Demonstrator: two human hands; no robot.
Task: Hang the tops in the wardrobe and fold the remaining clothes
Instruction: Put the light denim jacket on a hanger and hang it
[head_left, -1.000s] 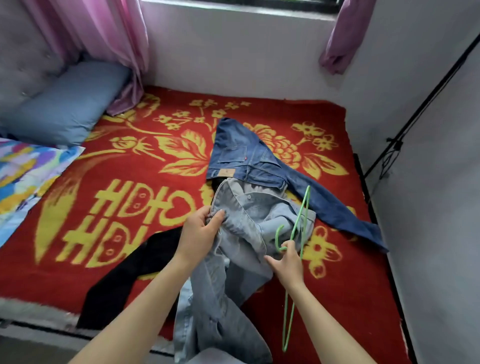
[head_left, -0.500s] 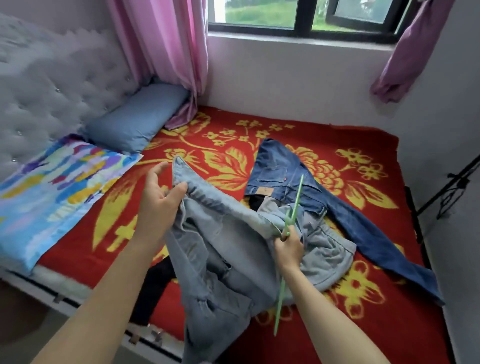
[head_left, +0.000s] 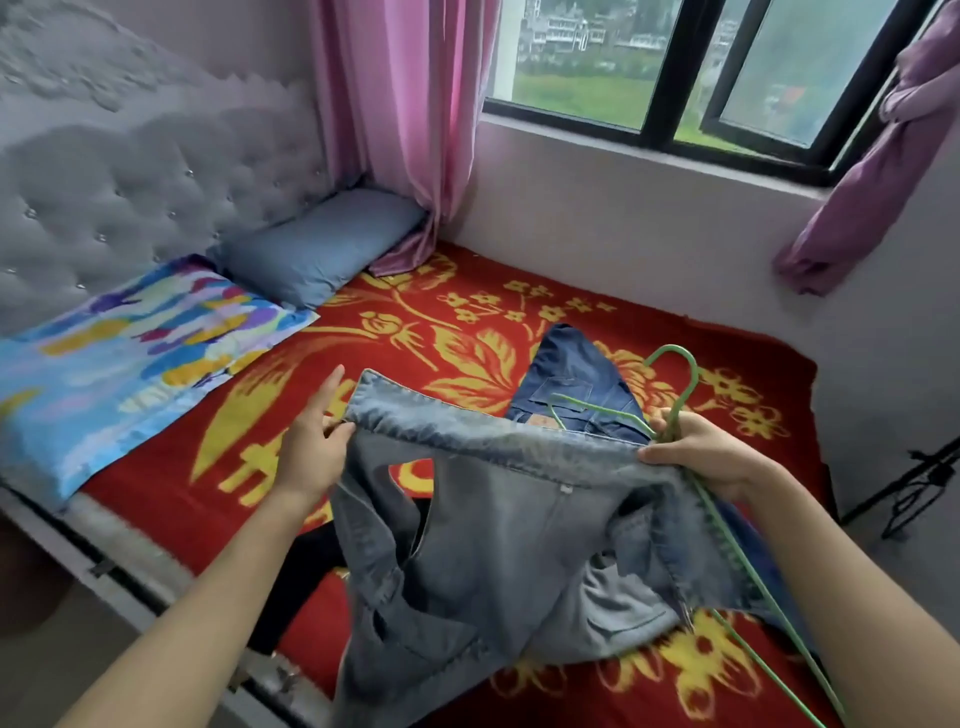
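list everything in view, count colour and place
headboard: 1, grey, left
blanket: 1, red and yellow, covering bed
plain pillow: 1, grey-blue, by headboard
patterned pillow: 1, multicoloured, by headboard
pink curtain: 1, left of window
purple curtain: 1, right of window
stand: 1, black, far right
dark jeans: 1, dark blue, on blanket
black garment: 1, on blanket, near edge
light jeans: 1, pale blue, held up
hanger: at least 1, green, held
left hand: pinches light jeans
right hand: grips light jeans and hanger

Three garments: pale blue denim, dark blue denim, black cloth. One thin green wire hanger.
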